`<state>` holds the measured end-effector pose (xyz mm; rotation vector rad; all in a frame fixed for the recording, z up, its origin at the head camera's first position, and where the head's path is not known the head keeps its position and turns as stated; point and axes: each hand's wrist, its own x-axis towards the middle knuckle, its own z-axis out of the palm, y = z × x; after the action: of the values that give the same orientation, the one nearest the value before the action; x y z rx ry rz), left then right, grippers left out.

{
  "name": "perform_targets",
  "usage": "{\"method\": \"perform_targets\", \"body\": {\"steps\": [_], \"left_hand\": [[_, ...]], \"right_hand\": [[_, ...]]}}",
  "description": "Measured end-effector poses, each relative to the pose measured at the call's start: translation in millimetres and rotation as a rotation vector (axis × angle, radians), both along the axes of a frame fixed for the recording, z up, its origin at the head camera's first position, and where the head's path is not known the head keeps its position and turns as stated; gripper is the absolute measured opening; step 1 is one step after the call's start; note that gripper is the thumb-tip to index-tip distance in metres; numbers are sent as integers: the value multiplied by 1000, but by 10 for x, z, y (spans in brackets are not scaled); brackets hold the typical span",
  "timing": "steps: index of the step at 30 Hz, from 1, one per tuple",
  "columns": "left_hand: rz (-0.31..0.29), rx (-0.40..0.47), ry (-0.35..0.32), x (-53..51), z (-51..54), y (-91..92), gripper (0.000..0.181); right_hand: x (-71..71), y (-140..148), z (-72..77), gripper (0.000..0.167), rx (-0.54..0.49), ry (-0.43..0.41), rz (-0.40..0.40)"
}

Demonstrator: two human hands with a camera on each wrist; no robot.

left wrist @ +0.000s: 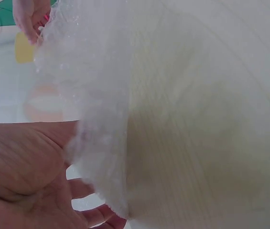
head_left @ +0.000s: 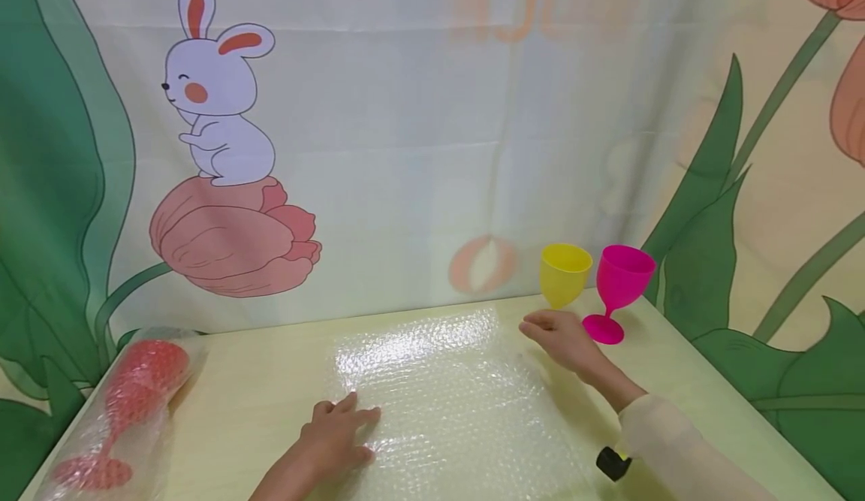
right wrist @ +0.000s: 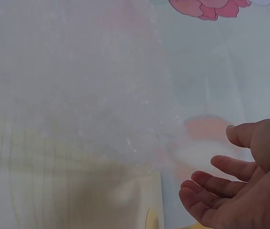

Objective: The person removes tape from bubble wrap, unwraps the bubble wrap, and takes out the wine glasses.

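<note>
While the bubble wrap [head_left: 453, 403] lies spread over the middle of the table [head_left: 250, 381], we see the left hand [head_left: 331, 441] at its left edge, the fingers fairly straight and well spread, touching the sheet rather than curling round it. From the left wrist, we find the wrap's edge hiding the tip of the thumb.

Near the far right corner of the sheet hovers the right hand [head_left: 561, 342], its thumb well away from the loosely bent fingers, which hold nothing. From the head view, we cannot see the stem and foot of the yellow goblet [head_left: 565, 276], since this hand stands in front of them. Just right of that goblet we see a pink goblet [head_left: 625, 272], upright, foot and all, also toward the back of the table.

Well apart on the far left, we notice a red goblet [head_left: 145, 381] enclosed in clear bubble film. Under the cream sleeve [head_left: 665, 441] we spot a small black object [head_left: 613, 463], and behind everything hangs a backdrop [head_left: 392, 148] printed with a rabbit and tulips.
</note>
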<state>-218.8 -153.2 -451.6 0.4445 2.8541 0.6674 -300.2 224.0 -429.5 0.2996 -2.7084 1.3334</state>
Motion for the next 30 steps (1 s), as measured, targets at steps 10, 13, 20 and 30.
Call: {"method": "perform_targets", "body": {"steps": [10,13,20,30], "left_hand": [[-5,-1,8,-8,-9,-24,55],[-1,-6,1,-11,-7,-15,55],[-3,-10,18,1,4,-3,54],[0,-4,19,5,5,-1,54]], "right_hand": [[106,-177,73,44,78,74,68],[130,-226,79,42,114,125,91],[218,-390,110,38,162,186,123],[373,-618,126,39,208,163,166]]}}
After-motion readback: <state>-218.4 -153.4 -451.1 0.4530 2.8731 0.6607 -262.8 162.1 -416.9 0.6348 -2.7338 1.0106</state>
